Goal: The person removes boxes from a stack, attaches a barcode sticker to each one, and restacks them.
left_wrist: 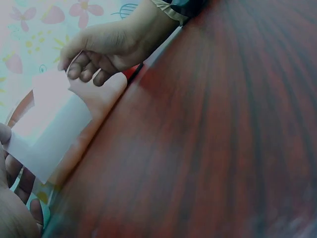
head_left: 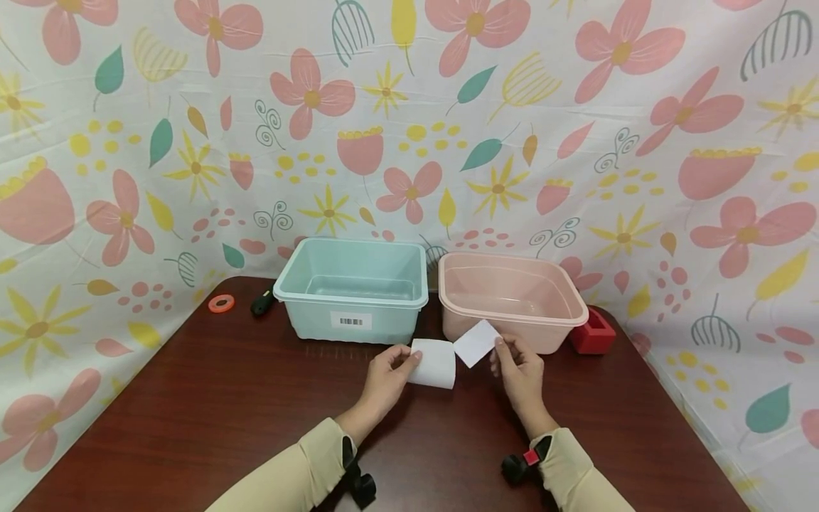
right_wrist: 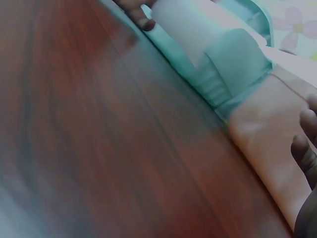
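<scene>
My left hand [head_left: 386, 375] pinches the left edge of a white, slightly curved paper sheet [head_left: 433, 363] between thumb and fingers, above the table. A smaller white square paper [head_left: 475, 343], tilted onto a corner, is pinched at its right side by my right hand [head_left: 521, 371]. The two papers are close together, their edges overlapping in the left wrist view, where the left hand [left_wrist: 17, 203] and right hand [left_wrist: 111, 47] both show. Behind them stand a light blue bin [head_left: 358, 306] with a white barcode label [head_left: 350, 321] on its front and a pink bin [head_left: 512, 320].
An orange tape roll [head_left: 221, 304] and a dark handled tool [head_left: 261, 304] lie left of the blue bin. A red block-like holder [head_left: 592, 332] stands right of the pink bin. Behind the dark wooden table [head_left: 288, 398] hangs a flowered curtain [head_left: 409, 142].
</scene>
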A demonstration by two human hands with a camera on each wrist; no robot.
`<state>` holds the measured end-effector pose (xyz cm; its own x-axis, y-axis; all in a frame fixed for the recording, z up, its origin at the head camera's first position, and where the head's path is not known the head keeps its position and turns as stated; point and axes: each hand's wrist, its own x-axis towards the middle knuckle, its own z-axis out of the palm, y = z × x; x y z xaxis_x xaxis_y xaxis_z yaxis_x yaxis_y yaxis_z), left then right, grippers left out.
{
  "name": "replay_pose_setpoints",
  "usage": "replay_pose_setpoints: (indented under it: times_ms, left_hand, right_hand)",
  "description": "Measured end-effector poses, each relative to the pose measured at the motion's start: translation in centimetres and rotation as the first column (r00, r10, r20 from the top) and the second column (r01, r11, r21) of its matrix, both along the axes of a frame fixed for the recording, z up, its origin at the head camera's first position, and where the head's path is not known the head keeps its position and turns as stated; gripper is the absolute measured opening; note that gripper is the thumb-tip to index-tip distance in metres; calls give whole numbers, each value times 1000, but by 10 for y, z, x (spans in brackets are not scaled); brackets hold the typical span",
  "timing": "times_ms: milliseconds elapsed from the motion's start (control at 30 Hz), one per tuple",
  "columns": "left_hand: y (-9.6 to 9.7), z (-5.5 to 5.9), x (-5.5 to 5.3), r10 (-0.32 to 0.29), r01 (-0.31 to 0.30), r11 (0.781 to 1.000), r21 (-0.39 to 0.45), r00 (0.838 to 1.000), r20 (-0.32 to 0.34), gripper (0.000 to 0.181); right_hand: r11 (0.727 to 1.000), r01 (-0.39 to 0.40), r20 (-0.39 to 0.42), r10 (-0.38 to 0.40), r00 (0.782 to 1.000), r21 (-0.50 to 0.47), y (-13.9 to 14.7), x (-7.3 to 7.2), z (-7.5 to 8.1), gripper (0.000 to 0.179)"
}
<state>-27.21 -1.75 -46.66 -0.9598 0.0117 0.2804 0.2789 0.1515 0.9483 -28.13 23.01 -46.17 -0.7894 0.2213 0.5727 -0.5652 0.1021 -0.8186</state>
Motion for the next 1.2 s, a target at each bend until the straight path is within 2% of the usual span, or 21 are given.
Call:
replay_pose_setpoints:
  times_ms: [100,300,533,667,800,1000,1200]
  left_hand:
    - [-1,-1,-1,21,-21,1000,-7,1000,-9,23]
    - [-4,-3,-5,122,-124,991,-58,992,-41,13]
    - [-8,1,-5,266,-265,957,-119,964,-12,10]
    - [-9,3,-4,326,-322,934,-158,945,1,10]
    - [-10,2,-5,352,-347,923,-165,936,-2,10]
    - [-10,2,-6,375,-375,918,-127,927,-23,15]
    - [-11,2,-5,390,-392,913,-110,920,-46,27]
  right_hand:
    - [997,-24,-12,24,1000,-70,10,-9,-9,19]
    - [993,-91,-38,89,995,-71,14,-13,-11,21]
    - [988,-143,-9,142,990,-64,13,-12,-11,21]
    - [986,-158,19,159,987,-46,14,-11,-10,22]
    - [984,-178,30,179,983,-32,14,-10,-10,21]
    - [973,-226,22,227,974,-36,14,-9,-10,22]
    - [977,-211,21,212,977,-18,13,-9,-10,22]
